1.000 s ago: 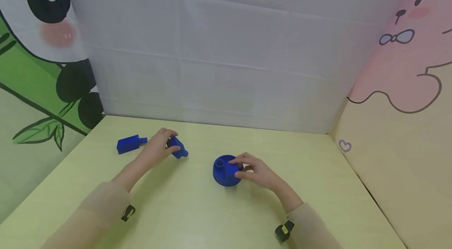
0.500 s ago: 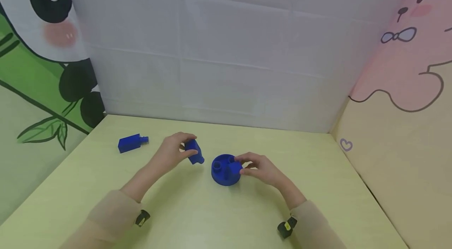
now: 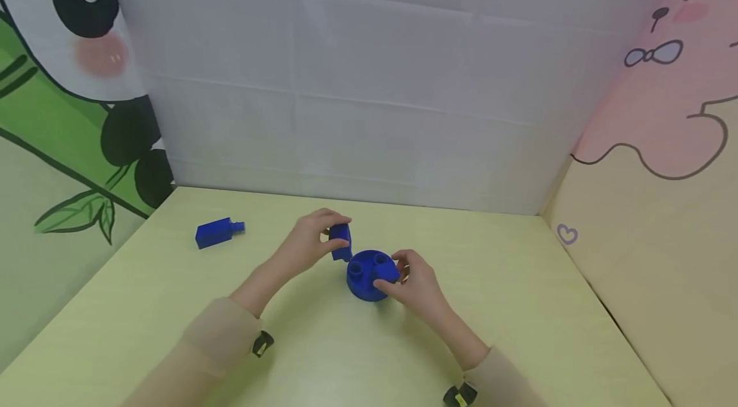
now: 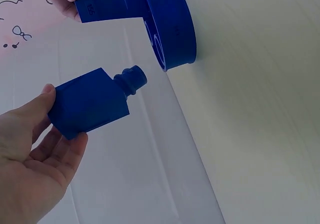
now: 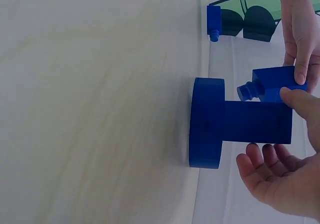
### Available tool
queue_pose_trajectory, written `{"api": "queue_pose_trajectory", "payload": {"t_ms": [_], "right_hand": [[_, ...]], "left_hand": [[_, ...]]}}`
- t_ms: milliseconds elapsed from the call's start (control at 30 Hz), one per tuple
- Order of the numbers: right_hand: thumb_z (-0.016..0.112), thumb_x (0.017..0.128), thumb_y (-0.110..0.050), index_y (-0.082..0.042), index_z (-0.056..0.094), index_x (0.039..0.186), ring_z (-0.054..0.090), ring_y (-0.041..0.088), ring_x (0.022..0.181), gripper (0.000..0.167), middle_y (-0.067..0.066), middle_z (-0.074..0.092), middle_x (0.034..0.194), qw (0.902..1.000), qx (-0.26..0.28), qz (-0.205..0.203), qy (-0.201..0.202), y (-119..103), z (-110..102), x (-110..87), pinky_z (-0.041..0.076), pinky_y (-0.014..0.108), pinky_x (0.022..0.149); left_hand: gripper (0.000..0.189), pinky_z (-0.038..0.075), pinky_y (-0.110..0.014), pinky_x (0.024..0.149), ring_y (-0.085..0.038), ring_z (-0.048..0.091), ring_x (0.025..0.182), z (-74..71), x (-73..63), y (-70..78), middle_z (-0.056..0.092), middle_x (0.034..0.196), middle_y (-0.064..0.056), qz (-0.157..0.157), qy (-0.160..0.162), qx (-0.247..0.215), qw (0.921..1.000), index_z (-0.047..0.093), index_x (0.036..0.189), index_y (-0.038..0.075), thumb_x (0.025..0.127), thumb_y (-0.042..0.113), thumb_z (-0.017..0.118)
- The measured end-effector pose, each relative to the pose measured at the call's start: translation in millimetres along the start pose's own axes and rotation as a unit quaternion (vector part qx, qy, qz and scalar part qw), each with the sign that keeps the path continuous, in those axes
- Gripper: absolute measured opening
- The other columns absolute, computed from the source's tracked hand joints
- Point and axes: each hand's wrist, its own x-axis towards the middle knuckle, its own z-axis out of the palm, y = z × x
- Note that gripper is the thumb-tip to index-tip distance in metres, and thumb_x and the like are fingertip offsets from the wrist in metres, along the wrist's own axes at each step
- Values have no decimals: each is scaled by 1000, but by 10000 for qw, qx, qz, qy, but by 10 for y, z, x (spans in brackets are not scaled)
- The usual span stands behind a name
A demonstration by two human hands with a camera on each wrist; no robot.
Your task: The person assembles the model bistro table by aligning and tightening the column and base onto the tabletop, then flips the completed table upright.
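Note:
My left hand pinches a blue square-bodied bottle between thumb and fingers. Its ribbed neck points down in the head view, close over the left rim of a round blue base. A second blue bottle stands upside down in that base, its neck hidden inside. Around this one my right hand holds its thumb on the near side and its fingers on the far side. Two round sockets show uncovered in the base, on the left and at the back.
A third blue bottle lies on its side at the back left of the pale yellow table, neck toward the right. A white cloth wall stands behind the table, with printed panels on both sides.
My left hand has carried its bottle rightward to the base and turned the neck further down. My right thumb has shifted to the near side of the standing bottle. The base stays in place.

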Motion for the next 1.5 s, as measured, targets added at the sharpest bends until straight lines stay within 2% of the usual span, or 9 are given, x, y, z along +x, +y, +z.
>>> {"api": "queue_pose_trajectory", "payload": {"t_ms": [133,367,567,867,1100,1233,1333,1433,1500], "right_hand": [[80,75,-26,-4,58,109,54,15,75,46,4,59,86,9998,120,15,130,10,-27,-20,48,23,64],[78,79,-24,-5,60,113,61,20,86,43,4,64,94,9988,425,-62,227,144,-89,14,53,25,73],[78,79,-23,-8,63,111,63,18,90,38,3,67,96,9965,774,-4,309,292,-109,104,54,28,78],[74,82,-23,-9,65,114,66,22,99,36,5,69,104,9974,589,-415,-73,386,-214,228,51,39,89],[72,84,-24,-7,63,117,66,23,98,38,7,69,104,9965,233,-728,-331,421,-265,271,52,36,87],[73,84,-22,-4,64,116,67,24,95,38,6,70,101,9955,-68,-875,-352,405,-274,285,53,36,85],[73,83,-19,-4,65,114,67,24,92,35,6,70,100,9950,-237,-906,-347,378,-277,291,53,38,84],[73,83,-18,-4,65,113,67,24,92,34,7,69,100,9950,-305,-878,-357,358,-270,296,53,41,84],[73,83,-17,-4,65,113,67,24,91,34,7,69,100,9951,-343,-854,-358,353,-263,299,53,42,83]], "left_hand": [[39,53,-36,81,-20,61,97,96,57,7,62,113,-9,111,-278,-94,9995,64,120,8,83,15,73],[38,53,-30,79,-20,59,99,220,104,12,61,112,-8,317,-529,-80,9981,64,120,7,83,13,72],[39,51,-36,86,-22,58,103,307,148,-10,60,113,-8,356,-735,-129,9966,64,121,7,84,18,72],[40,50,-40,87,-21,58,102,441,180,-45,61,111,-7,330,-1071,-293,9933,64,120,8,83,20,72],[44,52,-37,84,-18,60,98,535,191,-82,65,108,-5,373,-1021,-561,9925,64,117,4,78,21,77],[43,52,-38,85,-17,60,97,565,175,-53,65,105,-4,138,-964,-549,9937,65,111,5,76,24,80],[44,51,-37,84,-19,60,96,583,159,13,65,103,-4,-114,-775,-372,9962,66,108,6,74,30,81],[50,51,-32,77,-19,57,90,603,142,104,62,98,-2,-689,-438,-102,9966,66,102,6,72,44,79],[58,49,-30,70,-19,55,84,619,134,168,59,93,-2,-1150,-273,-2,9930,64,100,6,70,54,77]]}}
